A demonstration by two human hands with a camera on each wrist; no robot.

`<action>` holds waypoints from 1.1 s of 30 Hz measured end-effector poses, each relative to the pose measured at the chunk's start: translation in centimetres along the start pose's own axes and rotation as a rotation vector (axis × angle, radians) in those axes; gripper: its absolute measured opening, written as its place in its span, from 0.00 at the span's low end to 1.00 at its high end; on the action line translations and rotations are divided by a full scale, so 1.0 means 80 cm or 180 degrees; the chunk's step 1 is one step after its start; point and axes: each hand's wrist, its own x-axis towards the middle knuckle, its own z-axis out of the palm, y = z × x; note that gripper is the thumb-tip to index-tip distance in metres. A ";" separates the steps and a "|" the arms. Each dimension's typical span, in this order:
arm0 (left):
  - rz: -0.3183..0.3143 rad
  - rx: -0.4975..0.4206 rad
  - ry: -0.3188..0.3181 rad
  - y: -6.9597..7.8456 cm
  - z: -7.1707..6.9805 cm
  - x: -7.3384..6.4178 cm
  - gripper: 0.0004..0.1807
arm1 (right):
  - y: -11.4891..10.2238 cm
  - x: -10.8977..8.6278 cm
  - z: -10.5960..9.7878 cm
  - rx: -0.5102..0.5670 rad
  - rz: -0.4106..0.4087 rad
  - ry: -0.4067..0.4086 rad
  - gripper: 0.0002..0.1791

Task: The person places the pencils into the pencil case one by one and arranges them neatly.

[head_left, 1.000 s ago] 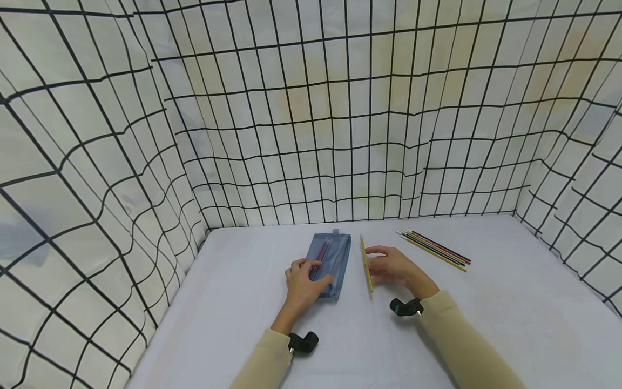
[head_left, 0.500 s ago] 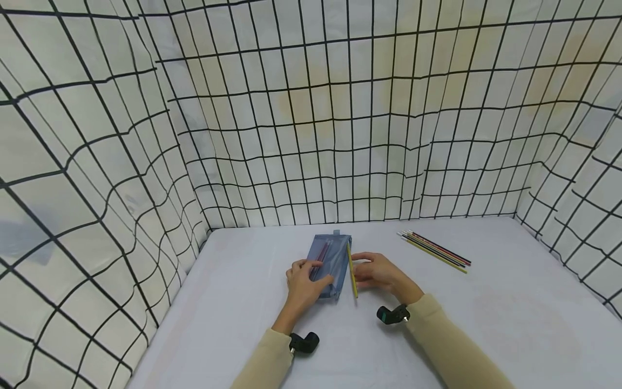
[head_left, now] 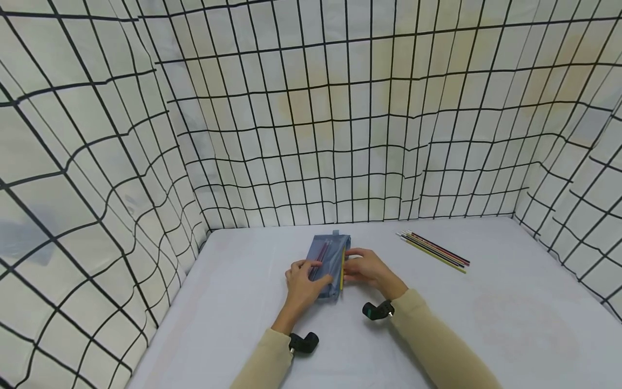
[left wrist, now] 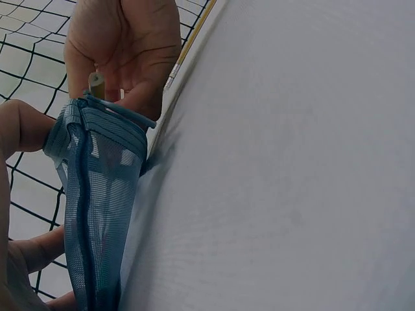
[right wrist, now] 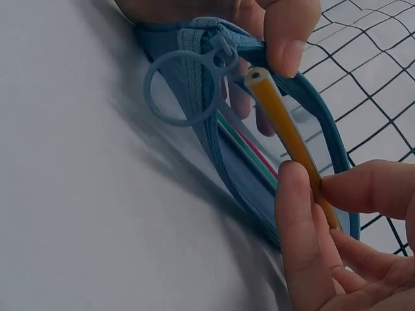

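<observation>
My left hand [head_left: 302, 283] grips the near left part of a blue mesh zip pencil case [head_left: 335, 262] lying on the white table. Fingers and thumb hold the case's mouth open in the right wrist view. Between the thumb and fingers of my right hand [head_left: 367, 268] is a yellow pencil [right wrist: 285, 126], slanted along the case's unzipped right side. Its blunt end [left wrist: 96, 85] shows just above the case mouth in the left wrist view. A round zip-pull ring [right wrist: 148, 87] hangs at one corner. Red, green and white pencils [right wrist: 249, 152] lie inside the case.
To the right, several coloured pencils [head_left: 434, 251] lie side by side on the white tabletop [head_left: 510, 302]. White sheeting with a black grid net [head_left: 301, 162] encloses the back and both sides. A black wrist camera [head_left: 378, 310] sits on each wrist.
My right hand has moved left with the yellow pencil, from beside the pencil case to its open right edge. The left hand and the case have stayed put.
</observation>
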 end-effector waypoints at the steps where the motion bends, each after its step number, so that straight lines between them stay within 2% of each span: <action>1: -0.0007 0.0010 -0.0003 0.000 0.000 0.000 0.28 | 0.000 0.001 0.002 0.0002 0.0010 0.0029 0.29; 11: -0.0012 0.0000 0.0002 0.000 0.001 -0.001 0.28 | -0.002 0.004 0.016 0.0005 0.0067 0.0198 0.31; 20: 0.0010 0.0001 -0.0004 0.000 -0.001 -0.001 0.28 | 0.000 0.004 0.018 -0.0074 -0.0016 0.0195 0.22; 25: 0.0008 -0.0010 -0.0014 0.000 -0.002 -0.001 0.27 | 0.002 0.001 0.004 -0.0186 -0.0066 0.0197 0.21; 33: 0.0022 -0.0042 -0.0023 0.001 -0.003 -0.003 0.28 | 0.000 -0.002 -0.038 -0.0749 -0.0483 0.0231 0.20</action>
